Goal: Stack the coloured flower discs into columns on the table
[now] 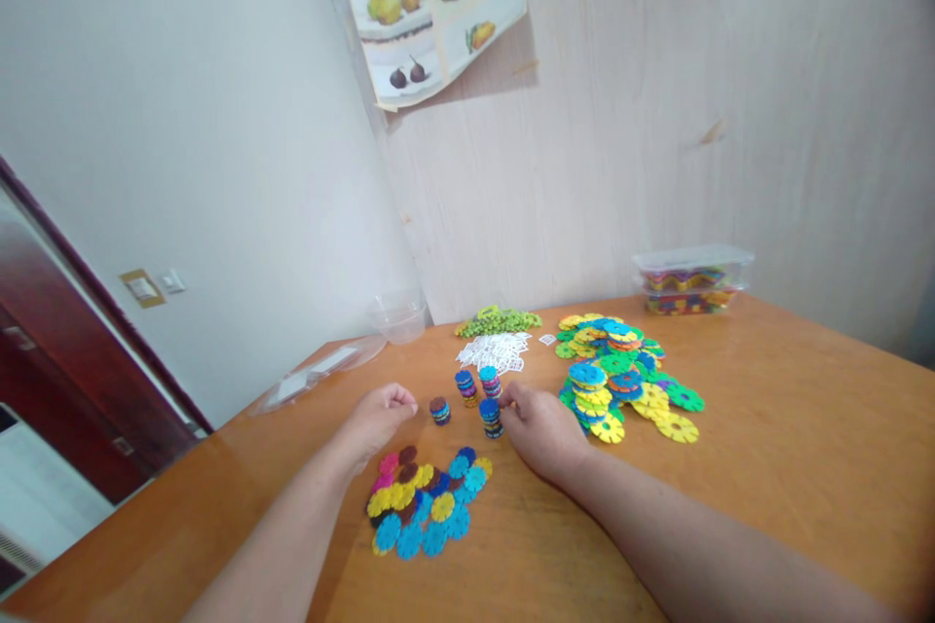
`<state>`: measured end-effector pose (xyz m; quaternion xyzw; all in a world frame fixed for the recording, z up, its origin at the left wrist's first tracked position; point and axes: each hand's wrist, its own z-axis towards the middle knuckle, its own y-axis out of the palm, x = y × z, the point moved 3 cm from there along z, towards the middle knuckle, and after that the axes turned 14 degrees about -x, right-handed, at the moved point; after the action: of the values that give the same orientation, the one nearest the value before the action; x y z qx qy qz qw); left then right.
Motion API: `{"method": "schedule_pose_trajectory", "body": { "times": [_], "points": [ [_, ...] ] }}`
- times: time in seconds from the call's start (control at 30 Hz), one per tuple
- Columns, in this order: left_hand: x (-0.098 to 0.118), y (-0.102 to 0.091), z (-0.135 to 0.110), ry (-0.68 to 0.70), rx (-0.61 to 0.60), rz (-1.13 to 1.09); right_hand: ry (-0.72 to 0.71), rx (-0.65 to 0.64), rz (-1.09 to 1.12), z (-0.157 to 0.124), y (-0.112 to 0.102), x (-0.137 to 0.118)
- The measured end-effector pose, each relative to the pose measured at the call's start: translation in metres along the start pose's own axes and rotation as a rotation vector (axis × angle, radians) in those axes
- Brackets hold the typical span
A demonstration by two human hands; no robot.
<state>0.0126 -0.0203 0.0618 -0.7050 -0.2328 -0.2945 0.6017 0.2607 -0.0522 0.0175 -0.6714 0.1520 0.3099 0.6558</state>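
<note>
Four small stacks of notched plastic discs stand between my hands. My left hand (380, 419) is closed in a pinch just left of the shortest stack (439, 411); anything between its fingertips is too small to make out. With fingers curled together, my right hand (544, 428) is at the right side of the front blue-topped stack (491, 419), and its fingertips seem to touch it. Behind are a purple-and-blue stack (466, 388) and a light-blue-topped stack (490, 382). Loose small discs (434, 537) in blue, yellow, brown and pink lie spread nearer to me.
Larger flower-shaped discs (617, 389) are heaped on the right. White flat pieces (493, 351) and green pieces (501, 321) lie at the back. A clear tub (398, 316), a plastic bag (321, 372) and lidded boxes (691, 280) stand along the wooden table's (789, 409) far side.
</note>
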Motion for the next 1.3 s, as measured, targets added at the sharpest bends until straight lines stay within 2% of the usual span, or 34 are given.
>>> {"method": "schedule_pose_trajectory", "body": {
  "times": [0.2, 0.33, 0.5, 0.7, 0.97, 1.17, 1.3],
  "points": [
    [-0.006, 0.007, 0.002, 0.06, -0.109, -0.014, -0.012, 0.007, 0.011, -0.002, -0.001, -0.001],
    [-0.019, 0.002, 0.002, 0.04, -0.131, 0.042, 0.004, -0.011, 0.01, -0.002, -0.001, -0.001],
    [-0.031, -0.001, -0.007, 0.003, -0.334, 0.091, 0.0, -0.005, 0.003, -0.003, -0.002, -0.001],
    [-0.034, 0.001, -0.009, 0.011, -0.363, 0.129, -0.012, 0.011, 0.011, -0.003, -0.002, 0.0],
    [-0.034, 0.0, -0.005, 0.012, -0.312, 0.04, -0.019, 0.003, 0.014, -0.002, 0.0, 0.0],
    [-0.012, -0.005, 0.001, 0.027, -0.11, -0.079, -0.013, 0.003, 0.009, -0.003, -0.002, -0.002],
    [0.002, -0.003, 0.01, 0.042, -0.024, -0.11, -0.011, 0.006, 0.004, -0.002, -0.002, -0.001]
  ]
}}
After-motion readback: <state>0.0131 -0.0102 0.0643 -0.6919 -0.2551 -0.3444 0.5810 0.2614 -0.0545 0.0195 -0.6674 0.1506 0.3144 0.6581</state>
